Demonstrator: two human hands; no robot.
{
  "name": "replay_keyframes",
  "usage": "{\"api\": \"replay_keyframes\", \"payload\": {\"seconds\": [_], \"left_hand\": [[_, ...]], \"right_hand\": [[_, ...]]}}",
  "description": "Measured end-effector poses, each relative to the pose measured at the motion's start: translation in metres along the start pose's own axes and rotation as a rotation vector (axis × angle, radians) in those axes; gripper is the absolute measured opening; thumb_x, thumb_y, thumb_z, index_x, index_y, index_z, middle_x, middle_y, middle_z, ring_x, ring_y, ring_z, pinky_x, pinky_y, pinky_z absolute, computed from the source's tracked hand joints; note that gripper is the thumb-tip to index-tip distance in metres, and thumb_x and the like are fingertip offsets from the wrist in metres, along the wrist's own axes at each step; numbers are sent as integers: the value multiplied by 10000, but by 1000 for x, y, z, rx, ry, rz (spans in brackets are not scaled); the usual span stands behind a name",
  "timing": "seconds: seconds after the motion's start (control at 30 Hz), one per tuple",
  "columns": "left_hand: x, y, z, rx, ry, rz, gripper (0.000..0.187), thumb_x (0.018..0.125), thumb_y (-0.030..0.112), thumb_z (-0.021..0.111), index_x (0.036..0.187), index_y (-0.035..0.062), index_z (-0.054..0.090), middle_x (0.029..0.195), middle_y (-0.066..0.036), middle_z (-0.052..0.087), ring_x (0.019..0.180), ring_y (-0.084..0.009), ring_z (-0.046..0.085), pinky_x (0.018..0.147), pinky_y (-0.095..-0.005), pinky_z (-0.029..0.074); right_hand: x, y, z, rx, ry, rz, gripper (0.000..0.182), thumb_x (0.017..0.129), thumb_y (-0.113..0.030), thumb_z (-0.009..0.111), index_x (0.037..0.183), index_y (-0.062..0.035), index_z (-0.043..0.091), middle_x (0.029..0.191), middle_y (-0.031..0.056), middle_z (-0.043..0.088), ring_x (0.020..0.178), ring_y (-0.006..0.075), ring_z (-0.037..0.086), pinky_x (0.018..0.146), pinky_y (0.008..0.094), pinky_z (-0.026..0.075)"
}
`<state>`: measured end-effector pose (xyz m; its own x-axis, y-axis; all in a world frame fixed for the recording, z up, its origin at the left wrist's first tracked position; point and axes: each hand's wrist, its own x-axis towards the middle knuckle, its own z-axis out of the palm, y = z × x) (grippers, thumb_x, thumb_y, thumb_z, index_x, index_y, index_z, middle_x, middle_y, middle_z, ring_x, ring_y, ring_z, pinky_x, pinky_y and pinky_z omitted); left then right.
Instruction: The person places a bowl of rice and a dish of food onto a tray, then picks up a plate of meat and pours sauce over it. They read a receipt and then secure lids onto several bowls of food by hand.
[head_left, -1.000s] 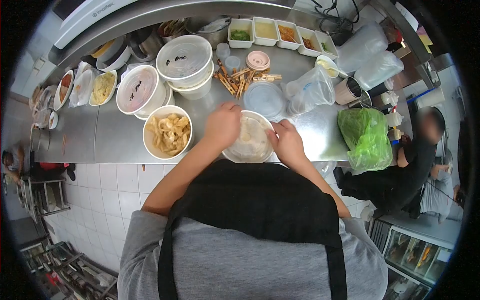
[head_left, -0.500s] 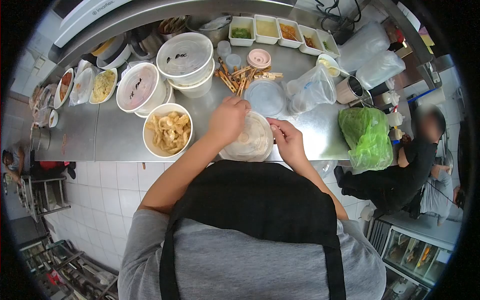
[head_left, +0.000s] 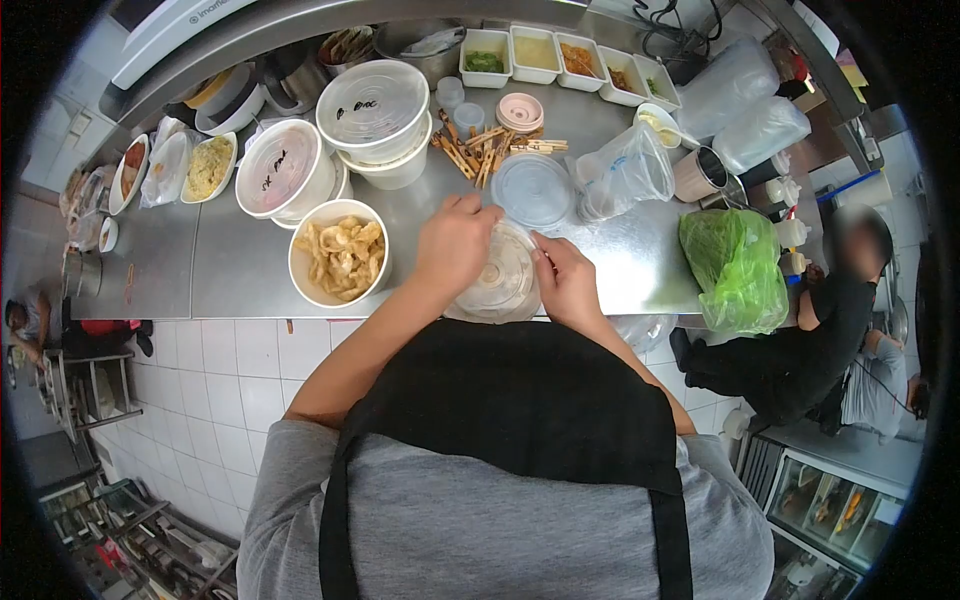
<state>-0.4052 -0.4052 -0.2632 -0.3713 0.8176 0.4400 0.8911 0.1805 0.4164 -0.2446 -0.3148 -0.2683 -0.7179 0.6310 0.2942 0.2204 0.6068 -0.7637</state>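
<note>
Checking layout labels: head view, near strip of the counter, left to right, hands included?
Open white bowl of fried-looking pieces, left hand, clear-lidded bowl, right hand, green plastic bag.

Single head-worn view, wide fisheye with dark corners, facing forward and down over the wearer's chest, hands (head_left: 508,262) close below, counter (head_left: 420,215) beyond.

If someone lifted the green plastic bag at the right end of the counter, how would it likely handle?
The green bag would probably feel floppy, since its thin film is creased and follows the bulge inside. It may swing or sag if gripped by the loose top, having no rigid walls. Its rounded, lumpy shape suggests slumping rather than rolling; its weight I can't judge.
</note>
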Motion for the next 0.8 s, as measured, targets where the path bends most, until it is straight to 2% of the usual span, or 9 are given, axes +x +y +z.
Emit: {"api": "replay_keyframes", "payload": {"seconds": [0.1,0.2,0.3,0.4,0.5,0.6,0.77,0.8], "left_hand": [[-1,-1,0,11,-1,25,187,740,81,572,877,82,699,814,-82,601,818,-287,595,651,-396,517],[-1,0,-1,10,-34,15,194,737,78,568,875,80,704,814,-79,603,833,-283,591,683,-392,515],[0,-3,-1,40,-24,88,196,733,76,568,877,71,701,852,-79,598,874,-278,583,730,-390,508],[5,-6,-5,20,-68,153,148,782,77,597,883,55,702,853,-97,584,862,-296,570,722,-406,485],[7,-11,-2,-21,-127,118,147,778,79,600,881,37,697,880,-116,572,862,-307,570,728,-418,482],[13,-17,6,-16,-62,88,141,780,87,601,872,31,692,873,-121,562,864,-308,570,724,-413,486],[21,-20,5,31,-71,102,146,795,88,592,887,38,694,868,-106,565,866,-297,580,721,-402,492],[21,-20,5,35,-76,106,147,799,88,589,891,44,695,868,-100,567,866,-293,582,721,-400,493]], "right_hand": [[-2,0,0,-15,-10,-1,251,854,-38,576,1089,26,635,812,218,611,736,386,610,682,419,500],[-4,1,1,-17,-6,-6,296,851,-27,567,1138,14,623,827,221,607,738,383,608,680,414,500],[-4,-5,-1,-25,-36,14,338,847,-18,563,1181,4,608,842,219,603,737,381,606,675,408,499],[-5,3,1,-34,-61,-4,357,848,-16,561,1202,0,600,839,210,598,732,377,605,675,400,499],[1,7,2,-34,-77,-24,354,858,-19,552,1208,1,595,834,203,595,734,371,604,693,397,497],[16,8,-1,27,-120,8,345,871,-31,542,1211,2,591,859,202,595,775,366,603,727,388,491],[24,19,-1,164,-197,125,324,879,-74,561,1194,-16,607,913,196,599,858,357,598,769,359,480],[23,18,-1,100,-171,107,324,874,-80,569,1191,-26,613,914,189,602,847,353,601,762,360,484]]}}
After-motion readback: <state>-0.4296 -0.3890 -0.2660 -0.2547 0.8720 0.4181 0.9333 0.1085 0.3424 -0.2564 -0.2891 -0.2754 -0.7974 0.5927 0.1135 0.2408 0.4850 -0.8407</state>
